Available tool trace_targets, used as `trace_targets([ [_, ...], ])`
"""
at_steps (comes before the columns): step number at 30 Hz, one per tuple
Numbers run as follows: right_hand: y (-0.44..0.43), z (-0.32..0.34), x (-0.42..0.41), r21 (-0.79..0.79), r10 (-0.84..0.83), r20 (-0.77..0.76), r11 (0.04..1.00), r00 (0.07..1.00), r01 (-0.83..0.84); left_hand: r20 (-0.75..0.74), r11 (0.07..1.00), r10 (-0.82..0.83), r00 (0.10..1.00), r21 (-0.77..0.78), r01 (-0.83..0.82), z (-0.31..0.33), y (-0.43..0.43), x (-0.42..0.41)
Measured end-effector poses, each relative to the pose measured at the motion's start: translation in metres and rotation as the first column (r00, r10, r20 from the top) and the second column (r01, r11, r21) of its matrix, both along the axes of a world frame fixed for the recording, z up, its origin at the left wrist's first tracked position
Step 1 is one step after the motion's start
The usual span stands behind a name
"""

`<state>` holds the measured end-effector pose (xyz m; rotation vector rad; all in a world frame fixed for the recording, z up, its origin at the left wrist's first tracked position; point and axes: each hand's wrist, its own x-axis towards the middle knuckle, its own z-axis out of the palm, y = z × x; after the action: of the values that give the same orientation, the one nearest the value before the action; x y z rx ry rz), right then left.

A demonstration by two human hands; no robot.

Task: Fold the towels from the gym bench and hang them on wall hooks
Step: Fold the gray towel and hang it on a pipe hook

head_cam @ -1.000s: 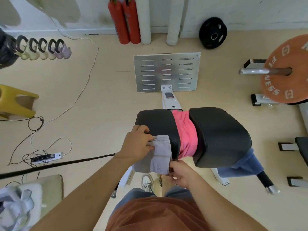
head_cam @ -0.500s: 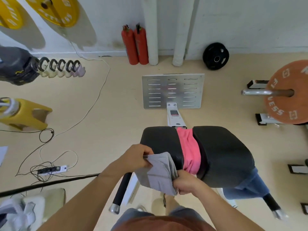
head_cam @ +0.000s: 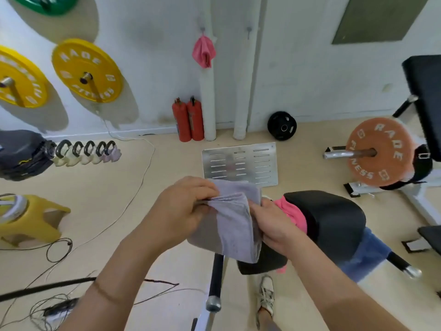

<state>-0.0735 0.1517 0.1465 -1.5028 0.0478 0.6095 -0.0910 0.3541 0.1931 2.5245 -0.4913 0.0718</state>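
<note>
So the lilac-grey towel [head_cam: 236,230] is up in the air between both hands, just in front of the gym bench [head_cam: 334,218]. It's folded into several layers that bunch at the top, and the rest hangs down. The left hand [head_cam: 183,211] pinches that top fold, with the fingers curled close together over it and the thumb underneath. The right hand [head_cam: 272,225] grips the towel's right edge. Its thumb lies along the front of the cloth, but the other fingers go round behind, so I can't tell how they sit.

On the bench itself, a pink towel [head_cam: 292,212] is tucked in the gap between the two black pads, right beside the right hand. A blue towel [head_cam: 367,254] droops off the right end of the bigger pad.

Up on the wall, another pink cloth [head_cam: 204,52] hangs from a wall hook [head_cam: 202,29], and a bare hook [head_cam: 249,29] sits just to its right. Two red fire extinguishers [head_cam: 188,121] stand on the floor below them.
</note>
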Motion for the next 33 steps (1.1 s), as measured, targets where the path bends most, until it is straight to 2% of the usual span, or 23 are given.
trace_targets([
  [2,0.019,0.023,-0.021,0.175,-0.117,-0.032,0.977,0.993,0.120,-0.006,0.999,0.001,1.000,-0.038,-0.001,0.022,0.019,-0.028],
  [4,0.036,0.050,-0.042,0.232,-0.142,0.009,0.963,0.990,0.136,0.047,1.000,0.005,0.999,-0.030,-0.004,0.041,0.037,-0.052],
  [7,0.058,0.085,-0.067,0.258,-0.132,0.081,0.960,0.988,0.107,0.112,1.000,0.011,0.994,-0.029,-0.008,0.073,0.055,-0.070],
  [12,0.073,0.119,-0.086,0.335,-0.078,0.115,0.942,0.990,0.035,0.249,1.000,-0.021,0.968,0.016,0.017,0.117,0.059,-0.080],
  [17,0.063,0.138,-0.083,0.302,0.057,0.226,0.945,0.972,-0.125,0.381,0.999,-0.033,0.924,0.005,0.033,0.135,0.051,-0.077],
  [19,0.059,0.146,-0.079,0.275,0.124,0.267,0.941,0.956,-0.199,0.252,0.995,-0.042,0.967,-0.079,0.064,0.144,0.051,-0.074],
  [21,0.052,0.149,-0.071,0.228,0.186,0.293,0.939,0.938,-0.257,0.036,0.984,-0.081,0.996,-0.156,0.085,0.154,0.048,-0.071],
  [22,0.048,0.152,-0.068,0.200,0.197,0.306,0.943,0.931,-0.265,-0.012,0.983,-0.088,0.996,-0.162,0.084,0.157,0.046,-0.068],
  [24,0.041,0.153,-0.062,0.136,0.166,0.371,0.964,0.914,-0.230,0.003,0.982,-0.038,0.999,-0.183,0.038,0.161,0.041,-0.061],
  [26,0.032,0.151,-0.057,0.120,0.057,0.495,0.984,0.867,-0.134,0.067,0.968,0.016,0.998,-0.250,0.001,0.166,0.034,-0.053],
  [28,0.020,0.148,-0.056,0.139,-0.019,0.634,0.986,0.773,-0.090,0.108,0.947,0.050,0.993,-0.321,-0.013,0.172,0.030,-0.048],
  [30,0.008,0.143,-0.055,0.105,-0.013,0.733,0.990,0.680,-0.095,0.123,0.935,0.073,0.990,-0.354,-0.025,0.176,0.028,-0.043],
  [33,-0.002,0.138,-0.046,-0.059,0.078,0.824,0.997,0.561,-0.051,0.123,0.922,0.081,0.989,-0.385,-0.028,0.178,0.028,-0.035],
])
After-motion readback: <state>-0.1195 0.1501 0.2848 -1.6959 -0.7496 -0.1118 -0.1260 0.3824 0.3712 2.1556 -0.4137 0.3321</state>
